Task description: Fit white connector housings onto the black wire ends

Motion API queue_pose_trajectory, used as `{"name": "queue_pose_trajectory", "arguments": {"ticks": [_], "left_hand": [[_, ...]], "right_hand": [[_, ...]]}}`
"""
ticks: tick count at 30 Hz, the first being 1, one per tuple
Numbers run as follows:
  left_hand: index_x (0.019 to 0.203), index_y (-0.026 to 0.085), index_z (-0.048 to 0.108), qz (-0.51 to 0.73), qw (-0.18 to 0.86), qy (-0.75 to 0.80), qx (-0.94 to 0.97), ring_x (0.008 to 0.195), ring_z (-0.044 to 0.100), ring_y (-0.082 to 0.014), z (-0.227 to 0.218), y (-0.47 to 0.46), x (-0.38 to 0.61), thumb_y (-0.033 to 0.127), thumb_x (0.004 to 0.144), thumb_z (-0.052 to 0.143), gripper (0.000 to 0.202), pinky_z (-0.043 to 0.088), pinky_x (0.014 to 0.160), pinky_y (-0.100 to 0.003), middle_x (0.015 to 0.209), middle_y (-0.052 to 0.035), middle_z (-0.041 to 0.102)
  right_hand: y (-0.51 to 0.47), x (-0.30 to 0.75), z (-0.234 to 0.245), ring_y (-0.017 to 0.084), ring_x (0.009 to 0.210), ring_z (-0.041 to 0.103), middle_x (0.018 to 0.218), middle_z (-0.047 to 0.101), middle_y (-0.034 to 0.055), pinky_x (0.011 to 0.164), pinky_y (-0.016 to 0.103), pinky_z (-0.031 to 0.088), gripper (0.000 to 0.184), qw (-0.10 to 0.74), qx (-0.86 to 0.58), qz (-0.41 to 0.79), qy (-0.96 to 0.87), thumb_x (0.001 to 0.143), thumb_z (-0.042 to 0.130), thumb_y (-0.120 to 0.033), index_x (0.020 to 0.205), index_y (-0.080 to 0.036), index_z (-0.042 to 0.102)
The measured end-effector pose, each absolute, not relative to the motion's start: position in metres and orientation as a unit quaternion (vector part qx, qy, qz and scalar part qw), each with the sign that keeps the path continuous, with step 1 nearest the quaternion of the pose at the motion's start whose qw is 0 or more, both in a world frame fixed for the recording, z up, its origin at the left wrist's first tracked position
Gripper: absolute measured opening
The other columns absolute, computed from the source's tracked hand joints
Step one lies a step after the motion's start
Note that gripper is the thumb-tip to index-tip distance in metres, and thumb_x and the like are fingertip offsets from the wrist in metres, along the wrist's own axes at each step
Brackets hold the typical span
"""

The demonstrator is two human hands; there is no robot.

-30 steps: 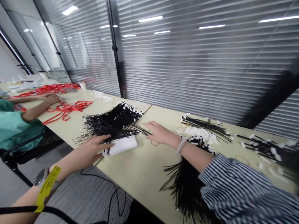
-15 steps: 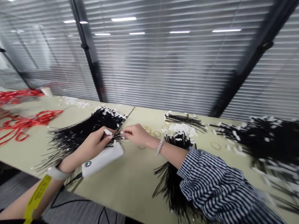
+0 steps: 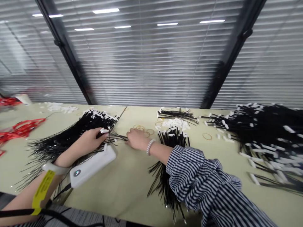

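While the left hand (image 3: 91, 139) grasped thin black cords (image 3: 119, 136) with white tips (image 3: 104, 130), the right hand (image 3: 136, 138) pinched them farther right, over the tabletop (image 3: 132, 183), near the power bank (image 3: 96, 165).

A dark-and-white striped sleeve (image 3: 201, 183) and beaded bracelet (image 3: 150, 147) dress the right arm (image 3: 162, 154). The left arm (image 3: 73, 151) has a pale wristband (image 3: 55, 168), yellow tag (image 3: 43, 188).

Head camera: near, above and behind left hand (image 3: 92, 138) and right hand (image 3: 137, 139), looking forward and down
Blinds (image 3: 142, 69): straight ahead, beyond the grip
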State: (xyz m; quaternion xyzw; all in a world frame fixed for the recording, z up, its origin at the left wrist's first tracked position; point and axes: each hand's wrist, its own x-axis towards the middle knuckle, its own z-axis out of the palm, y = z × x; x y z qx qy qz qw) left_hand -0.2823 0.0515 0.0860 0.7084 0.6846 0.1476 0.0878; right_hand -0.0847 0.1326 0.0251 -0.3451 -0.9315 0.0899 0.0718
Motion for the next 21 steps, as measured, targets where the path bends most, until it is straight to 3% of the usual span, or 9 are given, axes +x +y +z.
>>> {"name": "queue_pose_trajectory", "arguments": {"ticks": [5, 10, 17, 21], "left_hand": [[0.085, 0.02, 0.065, 0.07, 0.141, 0.663, 0.732, 0.084, 0.061, -0.0242, 0.085, 0.046, -0.295, 0.047, 0.077, 0.044, 0.035, 0.043, 0.075, -0.029, 0.09, -0.0049, 0.07], [0.082, 0.018, 0.066, 0.021, 0.166, 0.653, 0.739, 0.075, 0.062, -0.0252, 0.082, 0.041, -0.302, 0.039, 0.069, 0.058, 0.027, 0.043, 0.067, -0.03, 0.084, -0.006, 0.07], [0.069, 0.016, 0.059, 0.049, 0.143, 0.654, 0.741, 0.068, 0.056, -0.0246, 0.078, 0.049, -0.306, 0.036, 0.07, 0.056, 0.02, 0.039, 0.064, -0.032, 0.072, -0.007, 0.064], [0.08, 0.016, 0.06, 0.105, 0.183, 0.644, 0.736, 0.075, 0.057, -0.0214, 0.091, 0.043, -0.305, 0.041, 0.075, 0.053, 0.027, 0.042, 0.071, -0.029, 0.08, -0.0034, 0.065]], "right_hand": [[0.13, -0.091, 0.024, 0.019, 0.097, 0.056, 0.11, 0.056, 0.0083, 0.083, 0.04, 0.047, 0.03, 0.081, -0.353, 0.086, -0.928, 0.087, 0.051, -0.032, 0.11, -0.013, 0.053], [0.137, -0.087, 0.029, 0.016, 0.089, 0.058, 0.105, 0.057, 0.007, 0.076, 0.036, 0.05, 0.03, 0.131, -0.371, 0.138, -0.909, 0.087, 0.051, -0.032, 0.11, -0.013, 0.053], [0.157, -0.088, 0.043, 0.015, 0.087, 0.058, 0.102, 0.059, 0.0059, 0.076, 0.035, 0.05, 0.026, 0.265, -0.381, 0.22, -0.858, 0.088, 0.049, -0.032, 0.105, -0.013, 0.055], [0.167, -0.082, 0.051, 0.014, 0.085, 0.058, 0.099, 0.059, 0.0053, 0.075, 0.034, 0.05, 0.025, 0.316, -0.389, 0.246, -0.83, 0.088, 0.05, -0.032, 0.102, -0.013, 0.056]]}}
